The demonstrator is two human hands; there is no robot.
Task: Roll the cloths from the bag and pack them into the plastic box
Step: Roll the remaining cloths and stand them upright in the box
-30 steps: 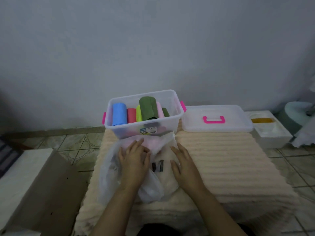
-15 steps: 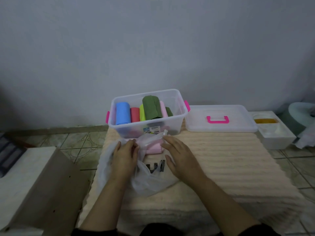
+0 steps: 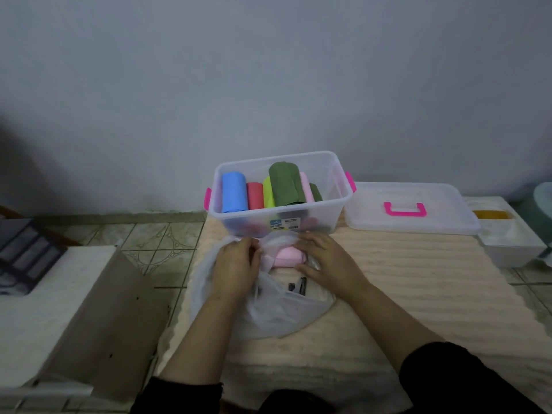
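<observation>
Pink cloth (image 3: 287, 256) in bag (image 3: 277, 312) beside roll-filled plastic box (image 3: 337, 186).

Bright rolls in a clear box on a ribbed cream cover

The clear plastic box (image 3: 334, 201) with pink latches holds blue (image 3: 234, 191), red (image 3: 254, 195), lime (image 3: 268, 196), dark green (image 3: 283, 183) and pale pink rolled cloths; the translucent white bag (image 3: 277, 312) shows a pink cloth (image 3: 288, 256).
</observation>
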